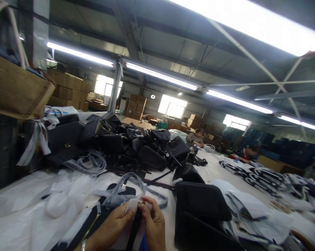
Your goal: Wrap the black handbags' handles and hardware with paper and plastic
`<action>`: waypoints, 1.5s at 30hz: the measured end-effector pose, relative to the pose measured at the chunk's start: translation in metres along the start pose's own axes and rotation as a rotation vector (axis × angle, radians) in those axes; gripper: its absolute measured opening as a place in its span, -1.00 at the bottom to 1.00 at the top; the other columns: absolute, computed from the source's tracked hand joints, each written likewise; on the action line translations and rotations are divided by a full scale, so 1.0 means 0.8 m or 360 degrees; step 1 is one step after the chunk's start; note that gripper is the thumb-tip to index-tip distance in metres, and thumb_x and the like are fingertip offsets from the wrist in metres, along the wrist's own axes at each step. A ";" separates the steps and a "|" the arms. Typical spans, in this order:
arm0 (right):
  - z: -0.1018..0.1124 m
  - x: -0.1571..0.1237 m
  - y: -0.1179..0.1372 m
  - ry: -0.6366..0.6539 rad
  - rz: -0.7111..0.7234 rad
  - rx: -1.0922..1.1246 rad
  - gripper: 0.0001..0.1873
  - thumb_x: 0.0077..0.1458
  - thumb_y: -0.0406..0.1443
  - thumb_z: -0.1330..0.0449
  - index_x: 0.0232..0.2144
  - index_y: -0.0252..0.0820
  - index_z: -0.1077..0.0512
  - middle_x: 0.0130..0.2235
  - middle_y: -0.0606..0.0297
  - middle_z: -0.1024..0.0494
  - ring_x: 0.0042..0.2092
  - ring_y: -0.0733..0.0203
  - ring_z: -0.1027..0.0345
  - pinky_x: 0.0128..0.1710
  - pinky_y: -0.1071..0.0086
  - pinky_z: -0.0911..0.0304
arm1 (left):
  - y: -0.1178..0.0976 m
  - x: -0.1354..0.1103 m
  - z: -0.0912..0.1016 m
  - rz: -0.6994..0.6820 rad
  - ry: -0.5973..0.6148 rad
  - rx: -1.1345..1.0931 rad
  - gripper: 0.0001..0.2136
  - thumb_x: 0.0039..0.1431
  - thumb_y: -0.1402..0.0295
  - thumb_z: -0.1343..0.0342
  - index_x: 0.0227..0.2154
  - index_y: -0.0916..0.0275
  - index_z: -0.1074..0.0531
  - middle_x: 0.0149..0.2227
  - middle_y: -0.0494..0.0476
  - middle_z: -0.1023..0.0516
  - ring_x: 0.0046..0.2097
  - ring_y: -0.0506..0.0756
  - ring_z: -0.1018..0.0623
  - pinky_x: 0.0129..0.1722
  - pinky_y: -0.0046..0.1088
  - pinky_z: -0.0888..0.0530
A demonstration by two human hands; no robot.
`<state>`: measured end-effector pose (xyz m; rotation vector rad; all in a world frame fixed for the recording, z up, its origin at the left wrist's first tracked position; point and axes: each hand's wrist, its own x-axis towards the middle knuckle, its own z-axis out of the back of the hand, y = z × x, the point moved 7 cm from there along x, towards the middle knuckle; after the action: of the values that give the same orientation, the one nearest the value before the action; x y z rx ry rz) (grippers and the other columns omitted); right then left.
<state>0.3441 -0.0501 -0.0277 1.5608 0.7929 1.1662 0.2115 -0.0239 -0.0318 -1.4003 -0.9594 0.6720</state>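
My left hand (112, 225) and my right hand (153, 223) are close together at the bottom middle of the view. Both pinch a black strap (134, 226) with a small metal buckle at its top. White wrapping paper (131, 205) sits around the strap between my fingers. A black handbag (201, 202) lies just right of my right hand. Its strap wrapped in clear plastic (128, 188) lies just beyond my hands.
A big heap of black handbags (126, 143) covers the white table (21, 209) ahead. Loose plastic wrap (65, 198) lies left. A cardboard box (16, 90) juts in at upper left. Two people (196, 136) work farther along the table; stacked cartons (68, 90) stand behind.
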 end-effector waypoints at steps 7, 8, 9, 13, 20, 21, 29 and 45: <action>0.003 0.003 -0.005 0.0059 -0.0041 -0.0021 -0.66 0.05 -0.07 -0.25 -0.22 -0.17 -0.52 -0.28 0.27 -0.61 -0.24 0.15 -0.46 -0.22 0.42 -0.32 | -0.007 0.003 -0.008 -0.0076 0.0138 0.0182 -0.62 0.27 0.11 -0.01 0.05 0.13 -0.46 0.05 0.12 -0.55 0.09 0.21 -0.46 0.19 -0.31 -0.27; 0.003 0.004 -0.007 0.0086 -0.0046 -0.0034 -0.66 0.06 -0.07 -0.24 -0.21 -0.17 -0.51 -0.27 0.26 -0.61 -0.23 0.14 -0.46 -0.21 0.41 -0.33 | -0.005 0.003 -0.007 -0.0069 0.0121 0.0185 -0.62 0.27 0.11 -0.01 0.05 0.13 -0.46 0.06 0.12 -0.54 0.09 0.21 -0.45 0.20 -0.31 -0.26; 0.003 0.005 -0.008 0.0113 -0.0049 -0.0044 -0.65 0.06 -0.07 -0.24 -0.21 -0.18 -0.51 -0.26 0.25 -0.61 -0.21 0.13 -0.46 -0.20 0.40 -0.33 | -0.004 0.003 -0.007 -0.0062 0.0100 0.0178 -0.62 0.27 0.11 -0.01 0.06 0.13 -0.45 0.07 0.12 -0.53 0.10 0.21 -0.45 0.21 -0.30 -0.25; 0.003 0.010 -0.009 0.0140 -0.0037 -0.0078 -0.66 0.08 -0.07 -0.22 -0.20 -0.18 -0.51 -0.23 0.22 -0.61 -0.19 0.10 -0.46 -0.19 0.36 -0.35 | 0.000 0.003 -0.006 -0.0049 0.0042 0.0071 -0.61 0.26 0.10 -0.02 0.07 0.12 -0.44 0.11 0.13 -0.49 0.12 0.24 -0.43 0.23 -0.25 -0.24; 0.005 0.011 -0.009 0.0087 -0.0032 -0.0076 -0.68 0.08 -0.08 -0.23 -0.20 -0.15 -0.51 -0.17 0.23 -0.59 -0.10 0.08 -0.44 -0.12 0.35 -0.32 | 0.017 0.008 -0.005 -0.0021 -0.0079 -0.0089 -0.56 0.23 0.08 -0.06 0.09 0.16 -0.42 0.13 0.19 -0.47 0.14 0.29 -0.42 0.22 -0.22 -0.25; 0.005 0.011 -0.010 0.0086 -0.0043 -0.0084 -0.67 0.08 -0.09 -0.23 -0.18 -0.15 -0.51 -0.16 0.23 -0.59 -0.11 0.08 -0.44 -0.11 0.35 -0.31 | 0.019 0.009 -0.004 -0.0031 -0.0103 -0.0096 -0.56 0.22 0.08 -0.07 0.09 0.18 -0.42 0.12 0.20 -0.47 0.14 0.29 -0.42 0.23 -0.22 -0.24; 0.010 0.014 -0.010 0.0075 -0.0081 -0.0110 -0.57 0.11 -0.11 -0.21 0.01 -0.13 -0.41 -0.06 0.23 -0.56 -0.04 0.09 -0.42 -0.05 0.36 -0.28 | 0.014 0.011 -0.013 0.0036 -0.0018 -0.0238 -0.55 0.21 0.08 -0.09 0.08 0.21 -0.43 0.15 0.21 -0.45 0.15 0.32 -0.40 0.18 -0.20 -0.31; 0.006 0.009 0.000 0.0176 -0.0047 -0.0105 -0.78 0.12 -0.15 -0.21 -0.29 -0.20 -0.46 -0.43 0.37 -0.48 -0.38 0.27 -0.30 -0.39 0.48 -0.22 | 0.019 -0.020 -0.030 0.0500 0.0376 -0.1169 -0.65 0.20 0.26 -0.10 -0.02 0.32 -0.49 -0.13 0.33 -0.60 -0.06 0.31 -0.56 -0.05 -0.15 -0.45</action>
<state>0.3510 -0.0449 -0.0256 1.4357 0.8385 1.2537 0.2264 -0.0481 -0.0473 -2.2580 -0.8342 0.3673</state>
